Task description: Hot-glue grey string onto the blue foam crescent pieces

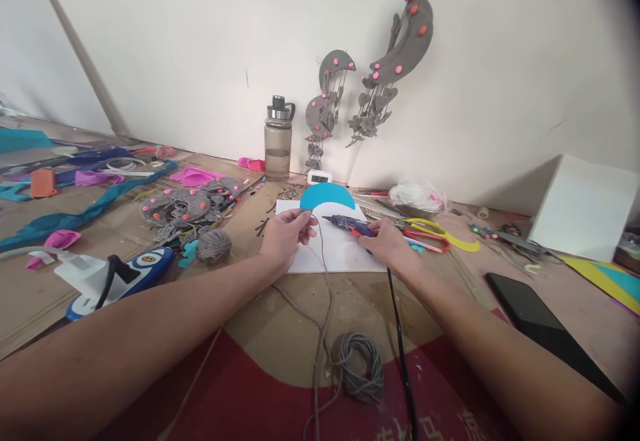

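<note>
Bright, even indoor light with soft shadows; edges bow from wide-angle distortion, the right corners darkened by vignetting.

Cluttered craft table against a white wall

Brown cardboard covers the table [45, 301]; a grey pole [80, 54] leans on the wall [190, 41].

Cluttered craft bench [310, 294] covered in brown cardboard, seen from above the arms. Left hand [286, 235] pinching a blue crescent cutout [327, 196] and a grey string [324, 274] over a white sheet [340, 251]. Right hand [390, 244] gripping a blue glue gun [350, 225], nozzle pointing at the cutout's lower edge, black cord [400, 334] trailing toward the viewer. Coil of grey string [361, 366] near the front. Scissors [425, 231] just right of the right hand. Water bottle [278, 137] and grey crescent mobiles [400, 44] at the white wall. Black phone [530, 314] at right.
</note>
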{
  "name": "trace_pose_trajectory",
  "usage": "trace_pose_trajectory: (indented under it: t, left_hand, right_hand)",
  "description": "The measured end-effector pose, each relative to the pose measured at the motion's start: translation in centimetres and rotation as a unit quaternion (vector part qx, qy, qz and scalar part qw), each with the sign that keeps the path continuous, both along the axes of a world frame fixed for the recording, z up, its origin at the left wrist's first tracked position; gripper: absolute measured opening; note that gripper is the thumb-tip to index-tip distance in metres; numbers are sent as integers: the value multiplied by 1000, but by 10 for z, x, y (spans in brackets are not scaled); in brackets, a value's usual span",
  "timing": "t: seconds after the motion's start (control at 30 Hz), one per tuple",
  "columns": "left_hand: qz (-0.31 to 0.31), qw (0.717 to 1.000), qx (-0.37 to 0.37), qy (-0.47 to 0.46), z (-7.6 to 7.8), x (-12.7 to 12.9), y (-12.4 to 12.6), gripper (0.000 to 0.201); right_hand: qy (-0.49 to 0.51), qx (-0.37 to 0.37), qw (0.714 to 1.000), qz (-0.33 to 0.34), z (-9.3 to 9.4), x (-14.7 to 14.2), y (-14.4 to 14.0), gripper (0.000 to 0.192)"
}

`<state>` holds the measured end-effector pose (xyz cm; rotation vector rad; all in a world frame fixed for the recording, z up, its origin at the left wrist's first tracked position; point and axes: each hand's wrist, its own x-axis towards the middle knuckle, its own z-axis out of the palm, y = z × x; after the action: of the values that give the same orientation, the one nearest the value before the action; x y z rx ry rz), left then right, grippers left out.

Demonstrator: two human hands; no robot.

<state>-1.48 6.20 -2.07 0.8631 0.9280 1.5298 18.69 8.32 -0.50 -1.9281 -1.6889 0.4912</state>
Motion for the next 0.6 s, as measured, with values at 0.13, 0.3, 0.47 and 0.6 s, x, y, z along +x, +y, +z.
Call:
trace_pose_trajectory:
  t: [0.13, 0.3, 0.47, 0.6]
  left_hand:
    - [8, 1000, -2, 2, 0, 0, -1, 18]
    - [11, 1000, 21, 1, -2, -1, 0, 21]
    - [15, 1000, 25, -3, -1, -1, -1, 18]
    - [15, 1000, 21, -4, 0, -1, -1, 17]
  right_hand:
    - [-52, -37, 998, 22, 9, 4, -2, 36]
    - [136, -94, 986, 12, 23, 4, -8, 8]
    - [403, 42, 912, -60, 56, 8, -7, 15]
    - [421, 150, 892, -68, 117, 25, 15, 14]
